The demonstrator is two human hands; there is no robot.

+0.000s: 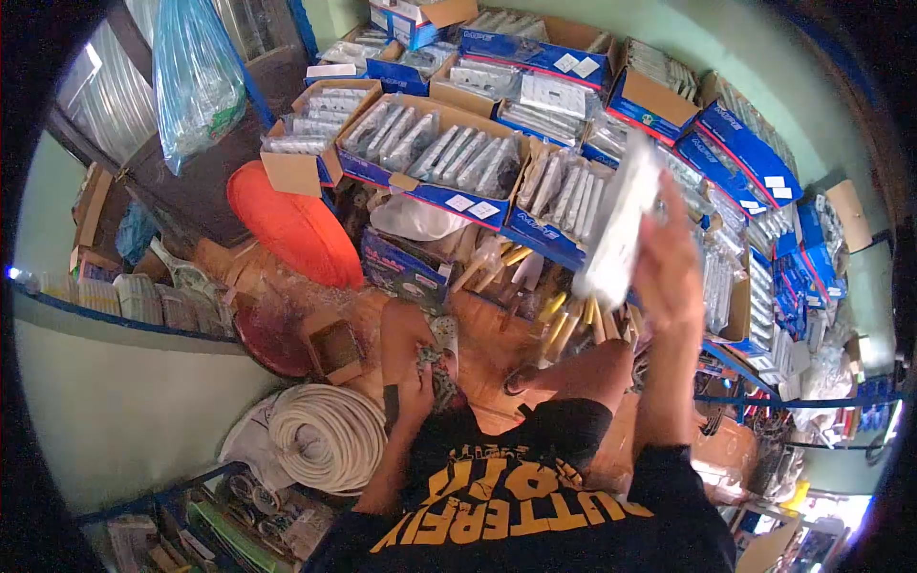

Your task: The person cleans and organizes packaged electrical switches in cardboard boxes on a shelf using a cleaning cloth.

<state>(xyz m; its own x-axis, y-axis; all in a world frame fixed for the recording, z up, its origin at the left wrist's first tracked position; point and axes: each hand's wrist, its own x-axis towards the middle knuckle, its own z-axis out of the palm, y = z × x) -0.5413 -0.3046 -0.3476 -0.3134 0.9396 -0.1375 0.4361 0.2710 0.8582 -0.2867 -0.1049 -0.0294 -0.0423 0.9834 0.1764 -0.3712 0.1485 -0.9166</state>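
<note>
My right hand [673, 263] is raised in front of the shelf of boxes, its fingers closed on a long, flat white packet [619, 224]. Motion blurs both, and the packet's details do not show. Low in the view, near my lap, my left hand [413, 390] is closed around a crumpled, patterned greenish cloth [439, 377]; part of it is hidden by the fingers. Just behind the white packet stands a blue MPE carton [540, 229] holding several plastic-wrapped white panels [568, 196].
More cartons [420, 181] of wrapped white panels fill the shelf. Wooden-handled tools [573, 329] stick out below it. A red-orange rounded object [291, 224] leans at left. A coil of white cable [325, 439] lies beside my left arm. A blue plastic bag [196, 86] hangs at upper left.
</note>
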